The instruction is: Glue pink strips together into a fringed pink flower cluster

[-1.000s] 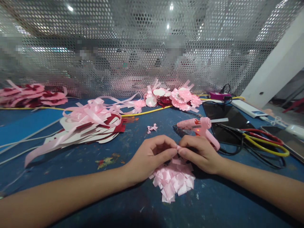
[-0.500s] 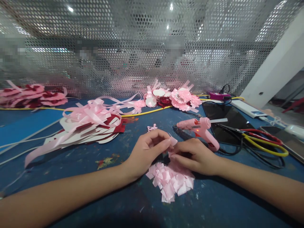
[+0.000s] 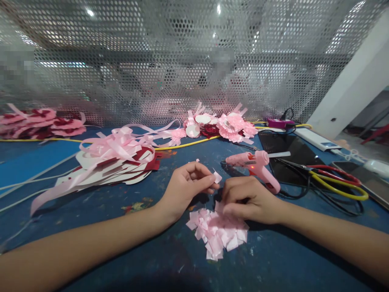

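Observation:
Between the thumb and finger of my left hand (image 3: pixel 192 182) is a small cut piece of pink ribbon (image 3: pixel 216 177), raised over the table. My right hand (image 3: pixel 251 200) is closed, its curled fingers at the upper edge of a pile of pink ribbon pieces (image 3: pixel 217 235). A pink piece stands up beside the right thumb; whether the fingers grip it is hidden. Just beyond my right hand lies a pink glue gun (image 3: pixel 252 162) with a glue stick in its back and a small orange light. A tiny pink bit (image 3: pixel 197 160) lies behind my left hand.
Pink ribbon loops (image 3: pixel 118 144) lie on white and red cutouts (image 3: pixel 133 170) at left. Pink and red ribbon flowers (image 3: pixel 232 125) sit along a perforated metal screen (image 3: pixel 152 81). Red-and-yellow-handled scissors (image 3: pixel 340 184), a dark tablet (image 3: pixel 291 146) and cables are at right.
My hands have moved apart. The left has drawn slightly left with its ribbon piece, while the right fingers have lowered toward the pile.

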A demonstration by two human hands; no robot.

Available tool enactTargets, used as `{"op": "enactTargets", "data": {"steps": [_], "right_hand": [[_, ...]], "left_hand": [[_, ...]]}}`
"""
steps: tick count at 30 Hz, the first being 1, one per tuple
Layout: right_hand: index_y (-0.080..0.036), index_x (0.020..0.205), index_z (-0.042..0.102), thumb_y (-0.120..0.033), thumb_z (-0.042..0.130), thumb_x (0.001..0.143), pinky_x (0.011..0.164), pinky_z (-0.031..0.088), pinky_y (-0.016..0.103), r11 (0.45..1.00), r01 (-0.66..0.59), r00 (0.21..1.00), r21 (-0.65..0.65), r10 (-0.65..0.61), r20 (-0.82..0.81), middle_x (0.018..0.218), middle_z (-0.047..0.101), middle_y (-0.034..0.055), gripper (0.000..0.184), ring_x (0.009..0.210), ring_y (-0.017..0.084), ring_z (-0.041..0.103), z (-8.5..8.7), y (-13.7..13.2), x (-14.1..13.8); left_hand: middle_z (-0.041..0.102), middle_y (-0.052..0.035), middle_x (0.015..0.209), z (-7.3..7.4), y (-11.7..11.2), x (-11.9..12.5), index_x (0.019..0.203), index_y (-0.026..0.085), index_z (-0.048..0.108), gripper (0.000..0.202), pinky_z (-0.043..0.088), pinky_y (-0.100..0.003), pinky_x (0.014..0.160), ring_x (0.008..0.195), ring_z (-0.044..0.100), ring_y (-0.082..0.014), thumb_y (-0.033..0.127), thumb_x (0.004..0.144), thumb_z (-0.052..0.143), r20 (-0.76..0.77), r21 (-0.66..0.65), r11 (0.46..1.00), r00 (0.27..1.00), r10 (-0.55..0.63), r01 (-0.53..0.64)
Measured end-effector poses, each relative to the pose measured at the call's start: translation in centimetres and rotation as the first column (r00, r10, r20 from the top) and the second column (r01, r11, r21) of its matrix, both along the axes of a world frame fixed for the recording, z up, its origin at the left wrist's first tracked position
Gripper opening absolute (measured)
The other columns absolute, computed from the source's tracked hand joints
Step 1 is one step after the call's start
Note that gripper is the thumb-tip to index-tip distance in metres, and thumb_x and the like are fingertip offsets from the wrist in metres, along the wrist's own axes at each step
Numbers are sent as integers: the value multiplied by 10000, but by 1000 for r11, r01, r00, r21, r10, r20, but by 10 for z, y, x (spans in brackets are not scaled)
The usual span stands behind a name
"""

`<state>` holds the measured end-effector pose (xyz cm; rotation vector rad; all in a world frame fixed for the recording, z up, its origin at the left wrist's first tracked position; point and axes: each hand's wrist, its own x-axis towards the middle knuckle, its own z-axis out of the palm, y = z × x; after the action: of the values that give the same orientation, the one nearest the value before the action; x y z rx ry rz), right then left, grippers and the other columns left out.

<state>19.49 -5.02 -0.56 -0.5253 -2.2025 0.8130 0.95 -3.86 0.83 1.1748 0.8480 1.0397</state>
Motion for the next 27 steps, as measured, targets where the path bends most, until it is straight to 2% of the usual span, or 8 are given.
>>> {"op": "enactTargets", "data": {"steps": [2, 4, 6, 12, 17, 20, 27], "right_hand": [[-161, 591, 546, -340, 525, 885, 573, 404, 225, 996, 83, 997, -25, -83, 4, 616, 543, 1, 345, 600, 94, 517, 0, 1, 0], [-163, 636, 543, -344, 562, 855, 521, 365, 212, 976, 207, 978, -64, -205, 32, 601, 520, -22, 285, 549, 81, 472, 0, 1, -2], [-163, 685, 541, -342, 608, 816, 490, 331, 203, 956, 278, 960, -91, -272, 68, 601, 509, -39, 231, 521, 69, 436, 0, 1, -3], [-165, 673, 521, -346, 589, 826, 485, 311, 202, 952, 288, 956, -101, -279, 92, 598, 493, -45, 246, 517, 64, 408, 2, 0, -4], [-164, 681, 524, -254, 554, 830, 514, 346, 214, 956, 273, 962, -105, -273, 22, 638, 517, -22, 176, 552, 77, 440, 3, -1, -3], [-169, 676, 509, -233, 545, 829, 537, 365, 224, 967, 242, 970, -86, -243, -2, 658, 525, -14, 169, 575, 85, 454, 3, -2, -2], [-163, 677, 517, -275, 541, 849, 509, 357, 211, 959, 280, 960, -36, -278, 33, 625, 522, -19, 206, 540, 74, 447, 4, -2, -6]], "left_hand": [[657, 36, 605, 1, -2, 0, 685, 149, 618, 129, 501, -154, 549, 583, 637, -84, 175, 665, 742, -33, 46, 999, 999, -22, 24], [674, 23, 635, 2, -4, 0, 693, 145, 659, 68, 500, -152, 593, 588, 619, -68, 153, 673, 723, -108, 101, 993, 993, -51, 62], [690, 7, 668, 3, -6, -1, 698, 141, 689, 27, 494, -154, 629, 612, 613, -66, 131, 676, 702, -190, 148, 983, 979, -78, 107], [663, 20, 663, 1, -6, -1, 707, 143, 669, 64, 463, -159, 597, 592, 581, -62, 92, 668, 663, -238, 159, 975, 964, -117, 158], [617, 36, 698, 0, -6, -1, 799, 148, 606, 148, 445, -141, 588, 603, 554, -44, 137, 683, 698, -212, 117, 973, 962, -171, 199], [614, 34, 741, 0, -7, -2, 871, 160, 571, 210, 459, -149, 635, 643, 564, -46, 163, 705, 701, -198, 120, 974, 966, -167, 193], [595, 35, 740, -1, -6, -3, 902, 168, 526, 271, 456, -155, 638, 650, 559, -52, 188, 707, 713, -149, 158, 975, 980, -131, 155]]}}
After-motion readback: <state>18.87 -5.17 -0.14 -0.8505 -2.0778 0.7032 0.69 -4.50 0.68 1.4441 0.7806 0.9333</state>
